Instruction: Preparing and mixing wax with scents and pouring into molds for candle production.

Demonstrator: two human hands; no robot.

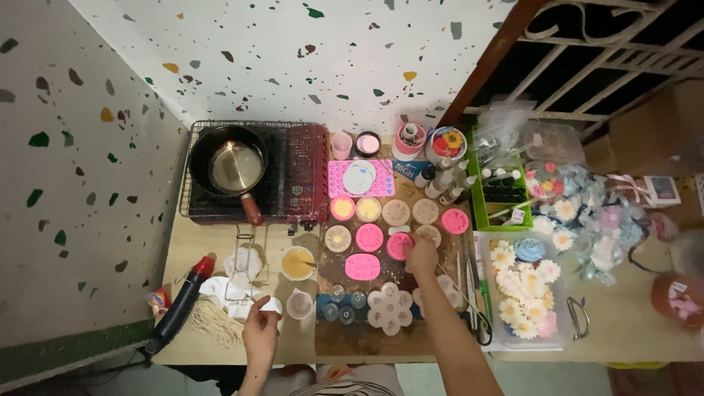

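Pink round mould [400, 246], lying on the wooden board [345, 339] among other moulds, with the right hand [421, 255] laid on its right edge; the fingers curl over the rim, but whether they pinch it or only rest there cannot be told. The left hand [260, 328] sits near the table's front edge, fingertips closed on a small white piece [271, 305]. Outward from the right hand: a pink oval mould [362, 267], a second pink round mould [369, 237], beige round moulds [411, 212], and a flower-shaped mould [389, 308]. Further left, a cup of yellow liquid [297, 262]; behind it, a pan [233, 168] on a portable stove [308, 165]. The mould looks light, soft and flexible, probably silicone; it is best taken by the rim, level if filled.
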